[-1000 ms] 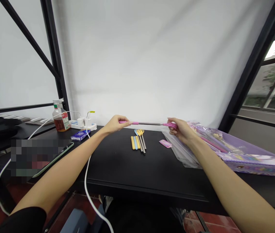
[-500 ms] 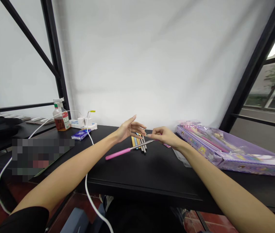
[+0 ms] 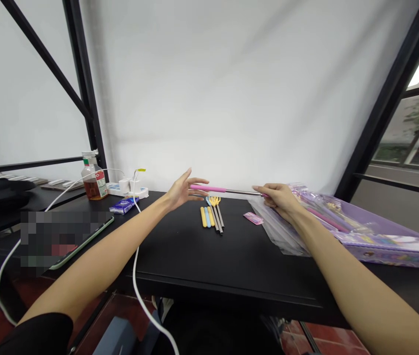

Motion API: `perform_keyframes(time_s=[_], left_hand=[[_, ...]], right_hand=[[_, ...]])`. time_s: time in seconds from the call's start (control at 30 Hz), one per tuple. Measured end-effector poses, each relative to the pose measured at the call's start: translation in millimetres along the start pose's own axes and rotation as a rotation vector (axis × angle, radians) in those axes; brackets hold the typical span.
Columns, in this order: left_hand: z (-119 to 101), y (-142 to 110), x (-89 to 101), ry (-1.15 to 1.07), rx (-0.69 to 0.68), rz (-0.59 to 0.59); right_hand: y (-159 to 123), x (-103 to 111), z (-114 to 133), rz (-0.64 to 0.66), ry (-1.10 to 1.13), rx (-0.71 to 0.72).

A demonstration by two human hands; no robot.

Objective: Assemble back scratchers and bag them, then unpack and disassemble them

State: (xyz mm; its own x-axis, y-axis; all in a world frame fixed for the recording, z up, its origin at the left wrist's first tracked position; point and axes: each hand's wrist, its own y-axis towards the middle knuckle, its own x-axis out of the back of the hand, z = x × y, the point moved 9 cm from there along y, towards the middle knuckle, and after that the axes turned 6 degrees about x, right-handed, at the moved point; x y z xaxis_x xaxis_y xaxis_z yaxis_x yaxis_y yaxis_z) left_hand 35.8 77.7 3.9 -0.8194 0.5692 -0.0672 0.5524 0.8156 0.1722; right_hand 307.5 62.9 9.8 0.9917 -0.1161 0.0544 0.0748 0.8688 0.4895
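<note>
A telescopic back scratcher [image 3: 209,189] with a pink handle and metal rod stretches level between my two hands above the table. My right hand [image 3: 278,197] is closed around its right end, so the head is mostly hidden in the fingers. At the handle's left end, my left hand [image 3: 183,191] has its fingers spread and does not grip; whether it touches the handle I cannot tell. Below lie several disassembled-looking or retracted back scratchers [image 3: 211,216], with yellow and blue handles, metal rods and claw heads. A small pink card [image 3: 254,218] rests to their right.
Clear plastic sleeves [image 3: 283,236] lie beside a purple display box [image 3: 394,251] on the right. At left are a phone [image 3: 84,241], a blue packet [image 3: 123,204], a bottle [image 3: 94,182] and a power strip [image 3: 141,192]. A white cable [image 3: 135,281] hangs over the table edge.
The back scratcher has risen and moved right, going from slanted to nearly level. My right hand has moved right with it; my left hand has shifted slightly left, to the handle's end.
</note>
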Motion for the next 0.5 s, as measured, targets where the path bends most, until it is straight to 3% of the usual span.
perform_keyframes(time_s=[0.1,0.23,0.5], left_hand=[[9,0,-9.2,-0.057,0.024,0.003],[5,-3,-3.6,-0.092,-0.011,-0.053],[19,-4,-14.8,0.041,0.086,0.102]], right_hand=[[-3,-13,-3,0.028,-0.053,0.008],[-9,-32,0,0.121,-0.162,0.057],[-17,-33,20,0.346,-0.287,0.139]])
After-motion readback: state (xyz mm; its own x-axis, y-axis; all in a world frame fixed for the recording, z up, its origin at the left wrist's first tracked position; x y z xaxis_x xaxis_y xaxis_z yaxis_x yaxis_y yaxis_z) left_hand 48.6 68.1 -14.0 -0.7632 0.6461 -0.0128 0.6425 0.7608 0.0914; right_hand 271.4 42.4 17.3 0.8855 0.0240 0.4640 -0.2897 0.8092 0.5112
